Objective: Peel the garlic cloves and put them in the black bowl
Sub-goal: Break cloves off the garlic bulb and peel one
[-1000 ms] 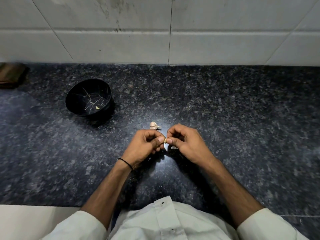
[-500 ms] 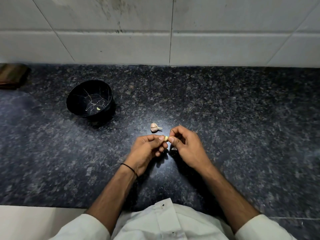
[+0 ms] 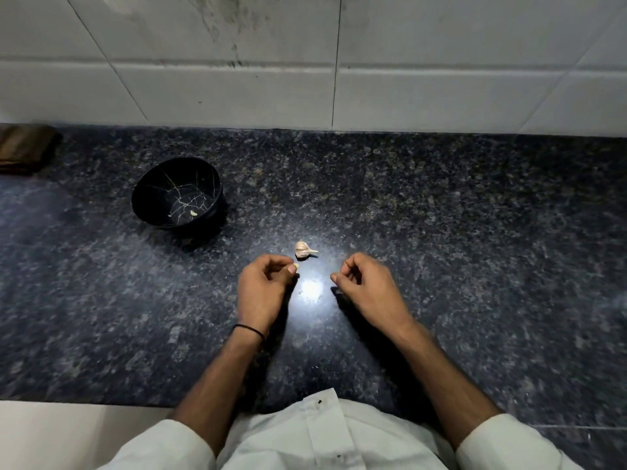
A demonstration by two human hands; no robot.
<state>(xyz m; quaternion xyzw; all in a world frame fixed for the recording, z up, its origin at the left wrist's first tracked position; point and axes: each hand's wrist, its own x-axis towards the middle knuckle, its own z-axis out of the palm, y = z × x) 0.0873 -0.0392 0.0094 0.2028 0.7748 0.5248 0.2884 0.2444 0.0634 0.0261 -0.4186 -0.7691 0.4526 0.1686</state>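
Pinched between thumb and forefinger of the left hand point(image 3: 263, 286): a peeled garlic clove point(image 3: 296, 266), seemingly ready for the black bowl point(image 3: 152, 195), well apart on the tabletop point(image 3: 441, 232), 1 small clove point(image 3: 193, 213) inside. Right hand point(image 3: 369, 286) curled, apart; cannot tell whether holding skin. Unpeeled garlic piece point(image 3: 303, 249) just beyond.

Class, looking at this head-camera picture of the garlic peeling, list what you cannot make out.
Head view, all items:
1. clove in the left hand: fingers hide most; peeled or not, unclear.
2. right hand: whether its pinched fingertips hold skin, too small.
3. pale bits in the black bowl: too small to identify.
4. brown object: cut off by the left edge.
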